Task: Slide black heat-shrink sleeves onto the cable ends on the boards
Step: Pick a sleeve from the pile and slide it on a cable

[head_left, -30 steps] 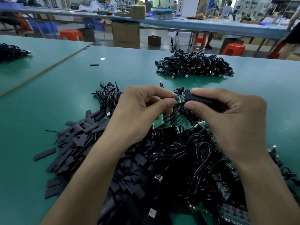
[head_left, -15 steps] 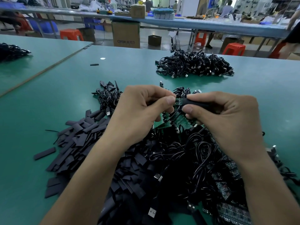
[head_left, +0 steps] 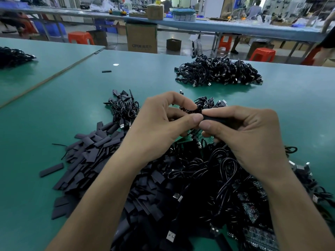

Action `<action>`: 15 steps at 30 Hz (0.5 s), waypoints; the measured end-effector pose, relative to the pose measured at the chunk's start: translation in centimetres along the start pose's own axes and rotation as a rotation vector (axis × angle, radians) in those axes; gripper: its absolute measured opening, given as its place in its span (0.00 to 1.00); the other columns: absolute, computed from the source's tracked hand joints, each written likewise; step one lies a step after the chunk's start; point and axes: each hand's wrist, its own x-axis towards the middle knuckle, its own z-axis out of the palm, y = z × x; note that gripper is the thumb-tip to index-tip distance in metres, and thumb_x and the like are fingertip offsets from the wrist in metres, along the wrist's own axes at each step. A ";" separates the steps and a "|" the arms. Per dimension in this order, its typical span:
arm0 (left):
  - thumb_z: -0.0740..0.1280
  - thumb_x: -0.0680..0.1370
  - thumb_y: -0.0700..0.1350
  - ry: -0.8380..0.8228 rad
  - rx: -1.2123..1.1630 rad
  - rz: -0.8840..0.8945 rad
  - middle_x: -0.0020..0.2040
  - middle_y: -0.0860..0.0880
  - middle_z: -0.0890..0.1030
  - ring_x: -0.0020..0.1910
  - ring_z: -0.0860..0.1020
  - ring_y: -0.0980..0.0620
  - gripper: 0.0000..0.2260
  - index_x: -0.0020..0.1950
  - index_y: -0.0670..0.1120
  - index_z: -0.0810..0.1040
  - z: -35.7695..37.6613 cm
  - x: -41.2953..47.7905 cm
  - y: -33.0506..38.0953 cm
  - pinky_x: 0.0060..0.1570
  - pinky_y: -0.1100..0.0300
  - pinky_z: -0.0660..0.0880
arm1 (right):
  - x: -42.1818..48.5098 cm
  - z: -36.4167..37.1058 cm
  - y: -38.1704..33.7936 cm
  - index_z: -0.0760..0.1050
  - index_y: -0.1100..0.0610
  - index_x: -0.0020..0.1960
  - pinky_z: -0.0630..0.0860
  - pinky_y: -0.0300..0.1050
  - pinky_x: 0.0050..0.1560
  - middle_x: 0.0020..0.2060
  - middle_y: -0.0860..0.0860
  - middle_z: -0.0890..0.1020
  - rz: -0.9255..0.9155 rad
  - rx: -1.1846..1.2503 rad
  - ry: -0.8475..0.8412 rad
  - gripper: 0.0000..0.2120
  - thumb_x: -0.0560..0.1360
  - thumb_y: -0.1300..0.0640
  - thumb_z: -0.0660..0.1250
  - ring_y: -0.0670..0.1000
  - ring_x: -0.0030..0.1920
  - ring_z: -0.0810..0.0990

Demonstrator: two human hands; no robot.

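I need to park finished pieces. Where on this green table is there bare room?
Bare table left of the sleeve pile, and a wide strip between the far cable heap and the right hand. Crowded under the forearms: that pile and the cable tangle.

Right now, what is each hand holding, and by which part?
Right hand pinches the black heat-shrink sleeve near its mouth; left hand pinches a small green board, mostly hidden.
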 end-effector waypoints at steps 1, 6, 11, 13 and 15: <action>0.74 0.75 0.46 0.005 0.003 -0.011 0.38 0.48 0.86 0.36 0.82 0.53 0.06 0.49 0.47 0.80 -0.1 0.0 -0.1 0.41 0.60 0.79 | 0.0 0.0 0.1 0.85 0.50 0.48 0.79 0.37 0.34 0.37 0.46 0.87 0.002 0.006 0.006 0.09 0.67 0.54 0.77 0.51 0.36 0.86; 0.70 0.78 0.51 0.016 0.095 -0.019 0.36 0.51 0.86 0.35 0.82 0.55 0.09 0.43 0.48 0.84 -0.7 0.1 -0.4 0.39 0.64 0.79 | 0.2 -0.2 0.5 0.84 0.53 0.48 0.79 0.36 0.34 0.36 0.49 0.87 0.019 0.078 0.063 0.09 0.68 0.59 0.77 0.51 0.34 0.85; 0.68 0.80 0.51 -0.029 0.148 0.014 0.32 0.54 0.82 0.33 0.75 0.53 0.10 0.42 0.51 0.85 -0.9 0.3 -0.5 0.37 0.61 0.73 | 0.2 -0.1 0.5 0.84 0.54 0.47 0.80 0.38 0.34 0.34 0.50 0.86 0.034 0.094 0.060 0.08 0.68 0.60 0.76 0.51 0.33 0.85; 0.67 0.80 0.51 -0.041 0.174 0.032 0.32 0.56 0.81 0.34 0.74 0.52 0.09 0.43 0.52 0.85 -0.9 0.3 -0.5 0.38 0.58 0.73 | 0.2 -0.1 0.5 0.84 0.55 0.46 0.79 0.38 0.33 0.33 0.51 0.86 0.038 0.113 0.071 0.07 0.68 0.60 0.76 0.51 0.32 0.85; 0.67 0.80 0.51 -0.040 0.200 0.056 0.31 0.57 0.80 0.34 0.74 0.54 0.09 0.44 0.52 0.84 -0.8 0.2 -0.6 0.37 0.59 0.72 | 0.2 -0.1 0.5 0.84 0.56 0.46 0.79 0.38 0.32 0.32 0.51 0.86 0.038 0.125 0.076 0.07 0.68 0.60 0.76 0.51 0.32 0.85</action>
